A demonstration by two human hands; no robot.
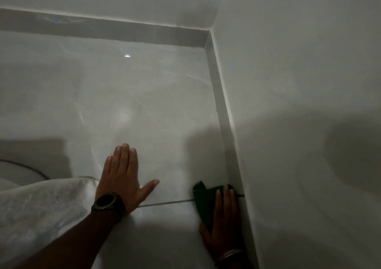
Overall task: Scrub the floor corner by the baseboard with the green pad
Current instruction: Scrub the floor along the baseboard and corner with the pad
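Right hand [223,217], metal bangles at wrist, presses the folded dark-green scrub pad [203,200] flat on the pale glossy tile floor [144,95], fingers together, tight against the grey baseboard strip [224,112]. Left hand [121,174] w/ black round wristwatch [107,202] lies flat, fingers apart, holding nothing. Scrubbing looks underway at the wall edge, far corner prob. not yet reached; no readable writing.

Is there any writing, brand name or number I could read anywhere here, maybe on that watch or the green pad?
None can be read.
Watch on the left hand: its face is dark and blank.
Green pad under the right hand: no label shows.
Floor, baseboard and wall: plain, no signs.
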